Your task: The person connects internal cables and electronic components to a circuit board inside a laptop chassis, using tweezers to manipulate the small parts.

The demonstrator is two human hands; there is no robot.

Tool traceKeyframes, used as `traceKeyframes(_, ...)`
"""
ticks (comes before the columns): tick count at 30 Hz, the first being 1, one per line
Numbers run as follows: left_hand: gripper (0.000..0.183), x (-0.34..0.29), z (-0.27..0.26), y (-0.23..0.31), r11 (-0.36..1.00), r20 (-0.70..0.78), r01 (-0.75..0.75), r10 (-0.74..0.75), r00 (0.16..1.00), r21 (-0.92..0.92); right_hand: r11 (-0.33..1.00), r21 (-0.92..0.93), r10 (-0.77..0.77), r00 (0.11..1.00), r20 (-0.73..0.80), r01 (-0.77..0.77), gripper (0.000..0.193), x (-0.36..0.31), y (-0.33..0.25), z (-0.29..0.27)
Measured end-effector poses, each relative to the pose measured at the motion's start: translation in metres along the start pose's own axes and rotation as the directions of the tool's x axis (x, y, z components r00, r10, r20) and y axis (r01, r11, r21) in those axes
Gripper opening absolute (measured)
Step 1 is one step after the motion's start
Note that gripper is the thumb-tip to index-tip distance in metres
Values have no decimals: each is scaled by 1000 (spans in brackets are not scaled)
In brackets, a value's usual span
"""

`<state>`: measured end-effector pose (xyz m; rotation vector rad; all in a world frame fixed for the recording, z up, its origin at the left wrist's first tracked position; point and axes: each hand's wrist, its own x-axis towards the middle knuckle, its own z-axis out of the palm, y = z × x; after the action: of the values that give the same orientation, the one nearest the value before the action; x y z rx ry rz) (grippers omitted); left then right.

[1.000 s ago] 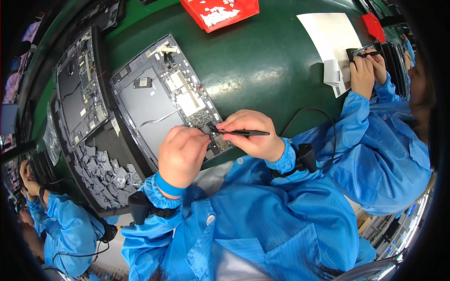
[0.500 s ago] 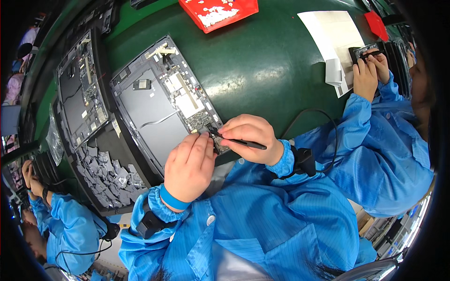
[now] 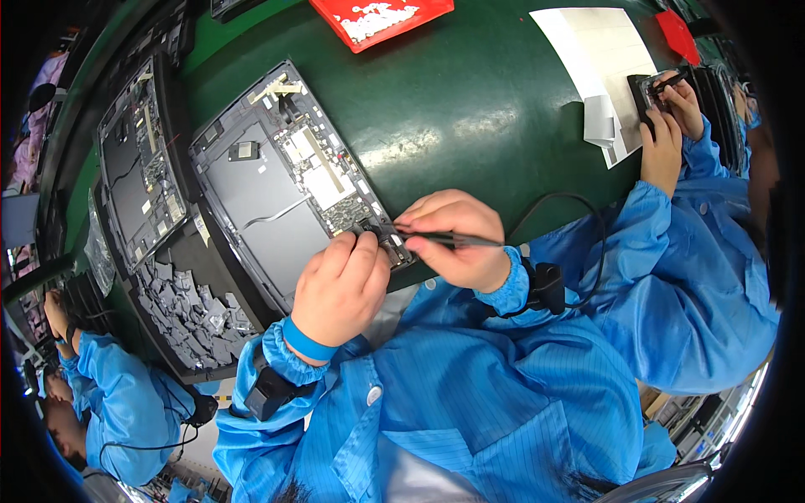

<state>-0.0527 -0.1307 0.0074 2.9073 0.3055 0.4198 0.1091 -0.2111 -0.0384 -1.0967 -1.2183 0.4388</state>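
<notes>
Laptop base (image 3: 281, 186) with its circuitry exposed, lying on the green bench (image 3: 470, 101) at 10 o'clock from the centre of the view. A circuit board (image 3: 345, 215) runs along its far long edge, and a grey cable (image 3: 274, 214) crosses its interior. Right hand (image 3: 464, 230): at the base's 4 o'clock corner, fingers clamped on a slim black tool (image 3: 470, 241), whose tip points toward 9 o'clock over the board. Left hand (image 3: 340, 285): just beside it, fingers close together, tips at the same end of the base; whether they grip anything cannot be told. A blue band (image 3: 309, 340) circles the left wrist. Surroundings: a red tray (image 3: 438, 11) bearing small white pieces (image 3: 373, 21) at 12 o'clock; a pale sheet (image 3: 616, 50), its near corner folded, between 1 and 2; a co-worker's hand (image 3: 664, 155) touching a small dark device (image 3: 644, 94) at 2; a blue-sleeved person (image 3: 130, 411) at 8; a black tray (image 3: 194, 253) of grey fragments (image 3: 189, 314) between 8 and 9; a second laptop base (image 3: 126, 134) between 9 and 10.
</notes>
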Motion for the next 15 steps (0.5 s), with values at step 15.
traceKeyframes(15,37,-3,-4,1,994,2,45,-46,999,-98,995,95,26,994,-109,-15,22,-3,2,4)
